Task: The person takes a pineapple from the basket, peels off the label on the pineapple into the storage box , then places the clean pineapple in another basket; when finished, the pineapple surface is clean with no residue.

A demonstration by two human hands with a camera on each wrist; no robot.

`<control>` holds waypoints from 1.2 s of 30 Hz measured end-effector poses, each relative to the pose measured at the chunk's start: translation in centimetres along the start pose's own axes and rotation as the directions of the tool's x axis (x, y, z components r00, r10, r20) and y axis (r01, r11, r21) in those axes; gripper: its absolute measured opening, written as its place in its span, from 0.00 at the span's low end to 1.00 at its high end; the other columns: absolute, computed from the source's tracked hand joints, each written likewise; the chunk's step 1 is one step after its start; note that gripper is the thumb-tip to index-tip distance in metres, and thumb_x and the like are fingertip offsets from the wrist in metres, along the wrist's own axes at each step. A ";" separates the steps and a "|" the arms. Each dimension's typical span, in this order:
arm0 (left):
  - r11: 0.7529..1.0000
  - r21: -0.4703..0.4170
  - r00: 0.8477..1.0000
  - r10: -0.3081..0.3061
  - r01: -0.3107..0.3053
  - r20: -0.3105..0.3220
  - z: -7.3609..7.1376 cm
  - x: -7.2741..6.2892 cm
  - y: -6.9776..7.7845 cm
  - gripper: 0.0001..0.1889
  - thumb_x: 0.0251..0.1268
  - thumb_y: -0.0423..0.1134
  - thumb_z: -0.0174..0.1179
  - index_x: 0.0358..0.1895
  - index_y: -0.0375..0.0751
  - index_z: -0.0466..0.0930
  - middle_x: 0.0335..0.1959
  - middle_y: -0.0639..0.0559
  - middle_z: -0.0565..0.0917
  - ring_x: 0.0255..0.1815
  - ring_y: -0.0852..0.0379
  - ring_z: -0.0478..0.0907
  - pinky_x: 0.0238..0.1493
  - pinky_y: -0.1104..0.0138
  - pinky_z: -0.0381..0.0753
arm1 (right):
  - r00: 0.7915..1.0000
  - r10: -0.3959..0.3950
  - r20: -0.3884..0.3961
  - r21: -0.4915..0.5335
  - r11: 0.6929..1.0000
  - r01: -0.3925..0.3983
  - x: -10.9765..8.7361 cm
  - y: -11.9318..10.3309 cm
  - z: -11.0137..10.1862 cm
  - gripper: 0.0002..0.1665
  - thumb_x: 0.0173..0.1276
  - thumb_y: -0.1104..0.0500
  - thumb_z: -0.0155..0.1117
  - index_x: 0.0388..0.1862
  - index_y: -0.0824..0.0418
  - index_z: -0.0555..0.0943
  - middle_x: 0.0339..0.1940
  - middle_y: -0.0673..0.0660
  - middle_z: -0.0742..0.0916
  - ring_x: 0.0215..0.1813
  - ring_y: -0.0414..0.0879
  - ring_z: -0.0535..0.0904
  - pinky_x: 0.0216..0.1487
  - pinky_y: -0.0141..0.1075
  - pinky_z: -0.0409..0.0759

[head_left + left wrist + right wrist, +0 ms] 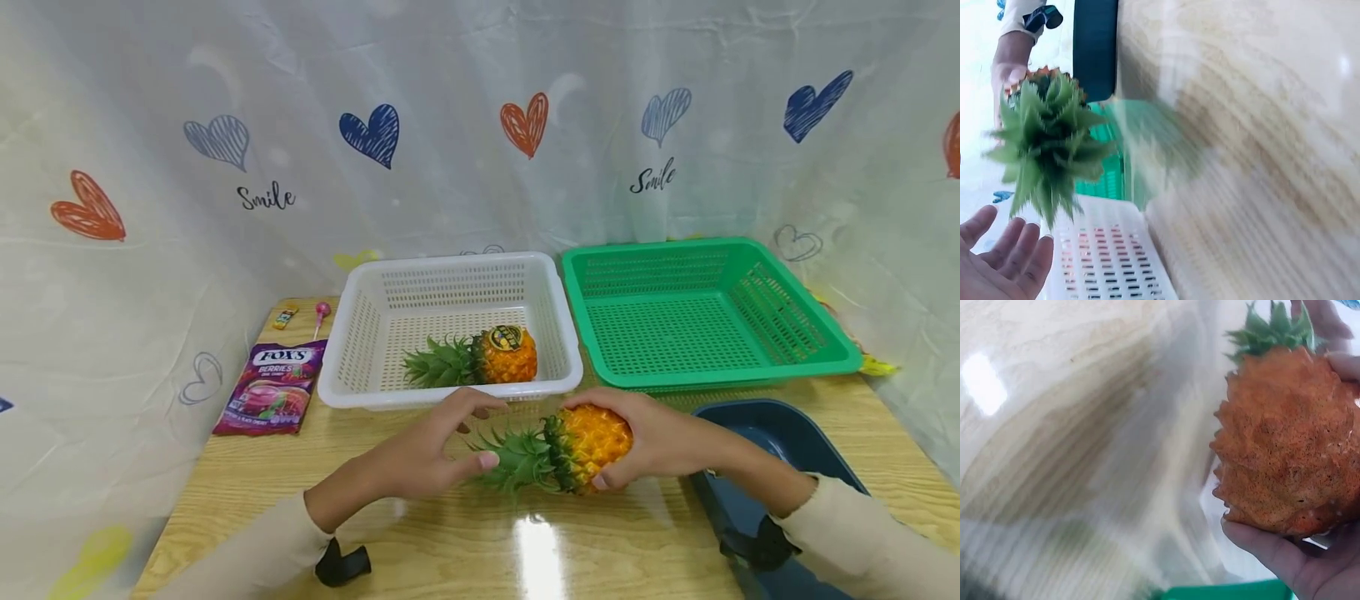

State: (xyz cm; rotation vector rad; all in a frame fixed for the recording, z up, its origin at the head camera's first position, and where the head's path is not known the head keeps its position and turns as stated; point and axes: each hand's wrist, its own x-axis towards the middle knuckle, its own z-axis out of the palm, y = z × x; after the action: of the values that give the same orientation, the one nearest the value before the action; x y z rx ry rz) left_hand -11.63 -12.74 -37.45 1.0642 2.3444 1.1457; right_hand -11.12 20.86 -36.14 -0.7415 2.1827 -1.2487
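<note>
A small orange pineapple (596,442) with a green crown (521,458) lies sideways in my right hand (656,437), thumb and fingers spread around its body. In the right wrist view the bumpy pineapple (1291,444) fills the right side, the thumb under its edge. My left hand (438,446) is at the leaf tips, its fingers parted and gripping nothing. From the left wrist, the left hand (1010,256) shows loosely bent fingers just beside the spiky crown (1050,144). Another pineapple (506,354) with a black-and-yellow label lies inside the white basket (450,390).
A green basket (720,375) stands right of the white one. The dark blue tray (780,412) lies at the right, under my right forearm. To the left are a purple candy bag (273,387), a pink lollipop (322,310) and a small yellow wrapped candy (285,318).
</note>
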 end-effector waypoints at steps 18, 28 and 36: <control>0.977 0.209 0.987 0.007 0.027 -0.163 -4.3 -0.5 -1.3 0.26 0.71 0.53 0.61 0.67 0.48 0.72 0.62 0.50 0.78 0.63 0.49 0.75 0.63 0.49 0.76 | 0.999 -0.022 -0.027 -0.019 1.000 0.021 -3.8 -0.5 -4.7 0.46 0.59 0.62 0.72 0.75 0.52 0.64 0.53 0.67 0.77 0.40 0.50 0.82 0.33 0.43 0.86; 0.967 0.202 0.983 -0.128 0.154 -0.132 -5.7 -0.5 -2.8 0.28 0.71 0.55 0.61 0.67 0.46 0.73 0.64 0.48 0.79 0.66 0.48 0.74 0.67 0.47 0.72 | 0.996 -0.057 -0.075 -0.016 0.998 0.056 -5.2 -1.1 -7.0 0.46 0.59 0.66 0.71 0.75 0.55 0.63 0.53 0.69 0.75 0.37 0.51 0.82 0.30 0.44 0.86; 0.956 0.202 0.976 -0.204 0.215 -0.072 -6.6 -0.3 -3.3 0.26 0.71 0.56 0.59 0.62 0.43 0.77 0.59 0.47 0.81 0.61 0.46 0.77 0.63 0.46 0.74 | 0.989 -0.073 -0.132 -0.099 0.993 0.060 -5.5 -1.2 -8.5 0.48 0.59 0.67 0.71 0.76 0.54 0.62 0.51 0.68 0.76 0.37 0.49 0.82 0.30 0.41 0.85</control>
State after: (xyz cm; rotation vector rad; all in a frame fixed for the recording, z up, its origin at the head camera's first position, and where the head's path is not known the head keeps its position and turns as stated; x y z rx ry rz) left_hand -16.71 -17.80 -35.90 0.8319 2.5891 0.8738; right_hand -12.58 29.14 -30.39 -0.7949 2.3585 -1.2692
